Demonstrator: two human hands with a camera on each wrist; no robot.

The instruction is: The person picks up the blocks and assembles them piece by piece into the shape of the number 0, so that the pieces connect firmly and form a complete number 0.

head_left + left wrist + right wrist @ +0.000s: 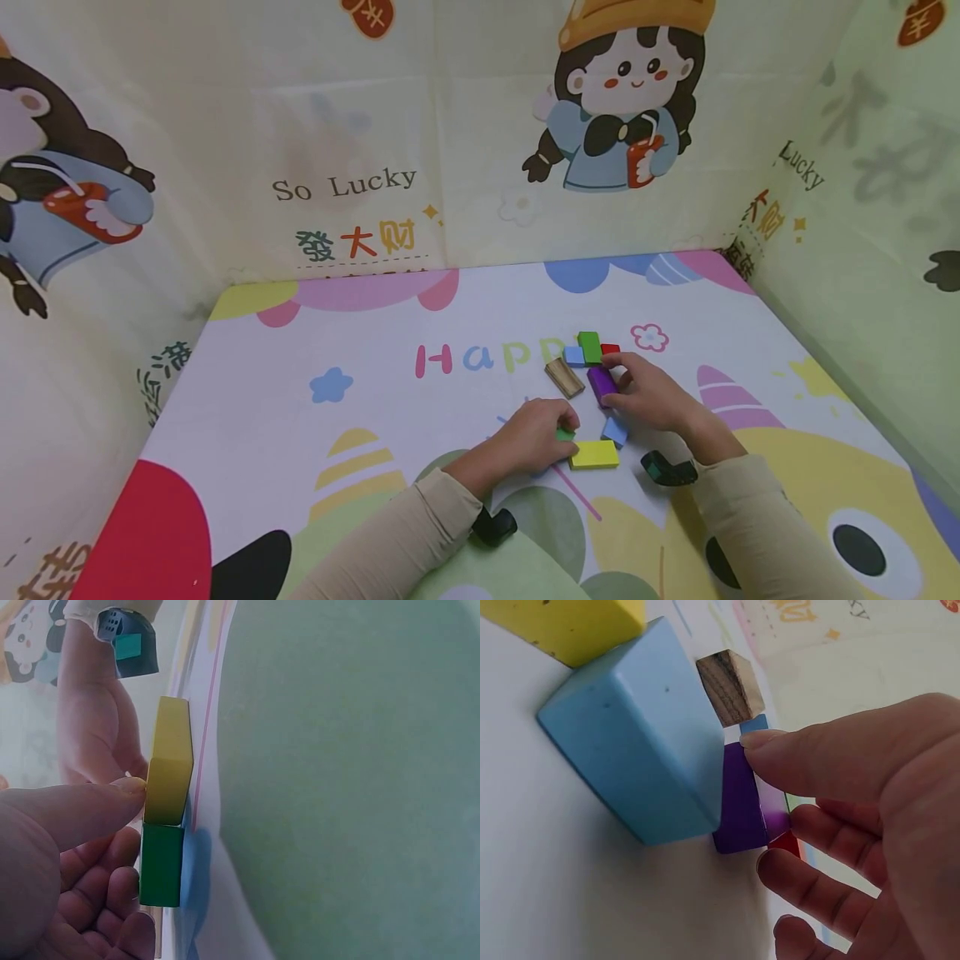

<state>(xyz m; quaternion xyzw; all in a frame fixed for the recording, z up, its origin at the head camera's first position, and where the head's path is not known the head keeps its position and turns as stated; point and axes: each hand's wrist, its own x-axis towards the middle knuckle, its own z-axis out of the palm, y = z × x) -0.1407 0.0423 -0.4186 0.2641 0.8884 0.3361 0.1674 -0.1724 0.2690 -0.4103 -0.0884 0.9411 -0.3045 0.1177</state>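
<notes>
A cloth-walled nook encloses a brightly printed tabletop [255, 437], giving the setting the look of a small play corner. Behind it hangs a cream backdrop [480, 142] bearing a cartoon figure [611, 133], the words "So Lucky" [345, 185] and colorful Chinese characters [356, 240]; matching patterned side panels [847, 275] close in left and right. Pastel shapes, a blue star [332, 385] and "Happ" lettering [477, 359] decorate the covering beneath small colored blocks [594, 455]. Whether the nook stands in a home, school or studio cannot be told.
</notes>
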